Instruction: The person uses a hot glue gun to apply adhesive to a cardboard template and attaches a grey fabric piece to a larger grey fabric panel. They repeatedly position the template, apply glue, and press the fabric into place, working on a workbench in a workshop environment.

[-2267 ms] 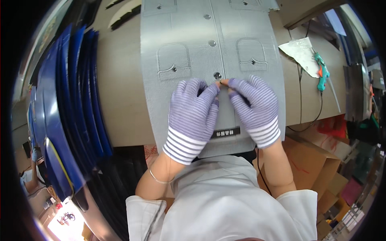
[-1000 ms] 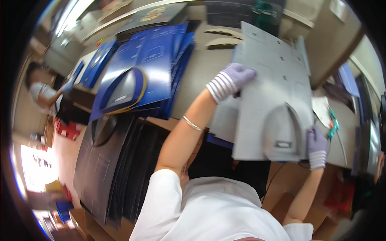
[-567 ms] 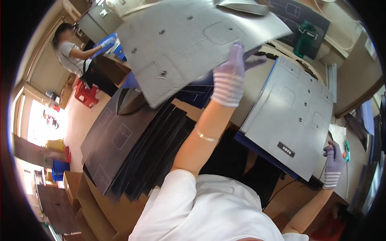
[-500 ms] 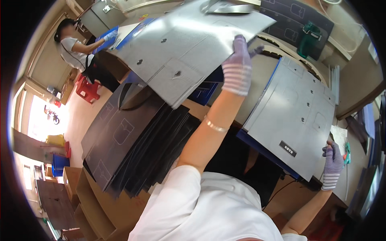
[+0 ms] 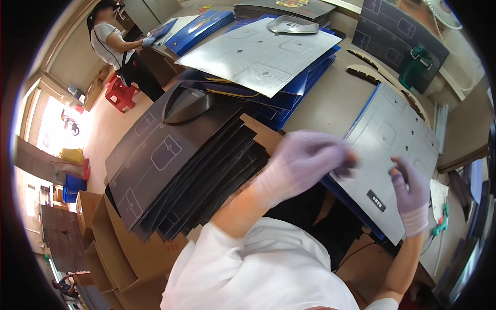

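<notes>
My left hand (image 5: pixel 306 165), in a pale purple glove, is blurred as it hovers at the near left edge of a grey die-cut card sheet (image 5: pixel 393 135) lying on the bench. It holds nothing. My right hand (image 5: pixel 411 196), also gloved, rests with its fingers on the near part of that same sheet. Another grey sheet (image 5: pixel 258 54) lies on top of a stack of blue sheets (image 5: pixel 281 106) further left on the bench.
A fanned pile of black die-cut sheets (image 5: pixel 178 165) sits on cardboard boxes (image 5: pixel 111 248) at my left. Another person (image 5: pixel 116 44) stands at the far left by more blue sheets. A green tool (image 5: pixel 413 67) and a black panel (image 5: pixel 400 31) lie at the bench's far side.
My left hand has let go of the grey sheet, which now lies on the blue stack, and has swung back to the sheet in front of me. My right hand shifted onto that sheet.
</notes>
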Demonstrator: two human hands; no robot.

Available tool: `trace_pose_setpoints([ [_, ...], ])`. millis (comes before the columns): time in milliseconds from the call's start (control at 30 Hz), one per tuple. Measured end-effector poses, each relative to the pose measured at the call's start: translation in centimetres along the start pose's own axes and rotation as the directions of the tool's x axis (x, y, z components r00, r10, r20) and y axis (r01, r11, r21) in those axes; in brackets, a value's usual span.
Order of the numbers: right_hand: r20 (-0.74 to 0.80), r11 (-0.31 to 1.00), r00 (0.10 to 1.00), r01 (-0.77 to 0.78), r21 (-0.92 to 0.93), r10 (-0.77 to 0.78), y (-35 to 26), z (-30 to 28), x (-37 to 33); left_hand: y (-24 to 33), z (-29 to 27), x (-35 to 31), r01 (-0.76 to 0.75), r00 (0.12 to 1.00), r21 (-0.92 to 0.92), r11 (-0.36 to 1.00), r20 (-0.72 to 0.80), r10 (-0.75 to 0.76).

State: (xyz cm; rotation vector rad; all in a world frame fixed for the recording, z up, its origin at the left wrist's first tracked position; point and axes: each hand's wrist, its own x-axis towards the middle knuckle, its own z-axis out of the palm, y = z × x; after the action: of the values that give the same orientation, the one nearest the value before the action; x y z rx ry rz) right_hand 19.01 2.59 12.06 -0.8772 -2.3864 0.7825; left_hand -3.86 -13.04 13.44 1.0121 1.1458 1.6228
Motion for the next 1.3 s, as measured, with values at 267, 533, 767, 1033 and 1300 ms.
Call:
trace_pose_setpoints([
  [267, 0.431, 0.951, 0.899, -0.058, 0.303, -0.082, -3.4, 10.4, 12.9, -1.7, -12.9, -3.3, 0.006, 0.495, 0.680, 0.733, -0.639, 0.589],
  [533, 0.314, 0.980, 0.940, 0.173, -0.102, -0.133, -11.9, 15.6, 14.2, -1.3, -21.9, 3.9, -0.047, 0.509, 0.572, 0.819, -0.692, 0.513],
  [767, 0.450, 0.870, 0.797, 0.486, -0.080, -0.403, -10.8, 14.9, 16.7, -0.6, -21.1, 7.5, 0.231, 0.373, 0.795, 0.561, -0.605, 0.704],
  [1033, -0.091, 0.746, 0.992, -0.127, -0.654, 0.089, 12.6, 2.4, 24.7, -4.9, -2.8, 3.5, -0.574, 0.467, 0.811, 0.110, 0.214, 0.858],
  [1300, -0.419, 0.522, 0.883, -0.463, -0.716, 0.210, 20.3, -5.1, 23.4, -7.4, 0.1, 7.6, -0.545, 0.751, 0.729, 0.414, 0.205, 0.628],
])
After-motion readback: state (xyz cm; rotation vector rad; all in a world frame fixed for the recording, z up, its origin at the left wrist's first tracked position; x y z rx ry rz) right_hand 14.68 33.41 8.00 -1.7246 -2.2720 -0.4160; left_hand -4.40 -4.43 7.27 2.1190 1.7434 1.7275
